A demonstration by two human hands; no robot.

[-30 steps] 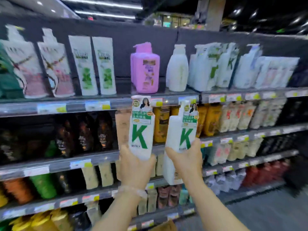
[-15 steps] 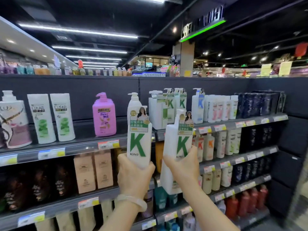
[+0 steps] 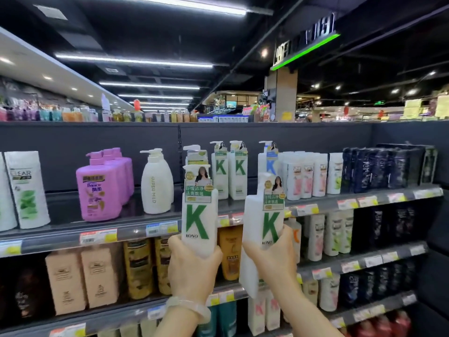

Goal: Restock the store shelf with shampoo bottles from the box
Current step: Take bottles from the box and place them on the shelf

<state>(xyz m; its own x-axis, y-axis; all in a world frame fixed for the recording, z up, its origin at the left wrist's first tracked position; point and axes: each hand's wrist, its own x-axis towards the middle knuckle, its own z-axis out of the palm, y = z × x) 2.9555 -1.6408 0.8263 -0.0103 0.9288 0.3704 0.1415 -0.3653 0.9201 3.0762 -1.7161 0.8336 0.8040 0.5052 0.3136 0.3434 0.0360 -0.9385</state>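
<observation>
Top shelf [image 3: 136,235]: open gap between white pump bottle [image 3: 156,182] and green-K bottles [image 3: 229,170]; pink bottles [image 3: 103,188] block the left.

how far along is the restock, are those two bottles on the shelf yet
Not yet. Already on the top shelf: green-K bottles stand upright at the back. In hand: the left hand grips one green-K bottle, the right hand another, both raised before the shelf. Left: setting both down. The box is out of view.
</observation>
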